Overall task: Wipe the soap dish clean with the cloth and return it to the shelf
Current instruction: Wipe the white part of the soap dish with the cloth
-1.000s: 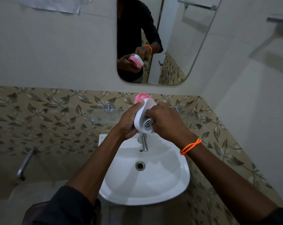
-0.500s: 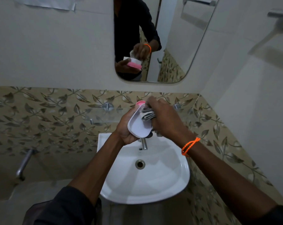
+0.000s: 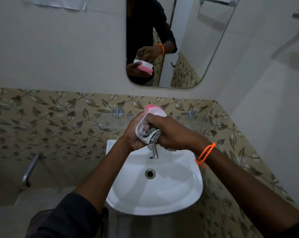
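Over the sink (image 3: 162,200) our left hand (image 3: 133,134) grips the dish (image 3: 152,114); our right hand (image 3: 171,133) clutches the cloth (image 3: 151,134) inside it. We should rub into the corners, dish held steady

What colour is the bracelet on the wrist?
The bracelet is bright orange, a thin beaded loop on the right wrist, clearest in the head view.

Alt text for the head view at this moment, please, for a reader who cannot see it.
Over a white sink, the left hand holds a pink and white soap dish while the right hand presses a bunched cloth into it. A mirror above reflects both hands.
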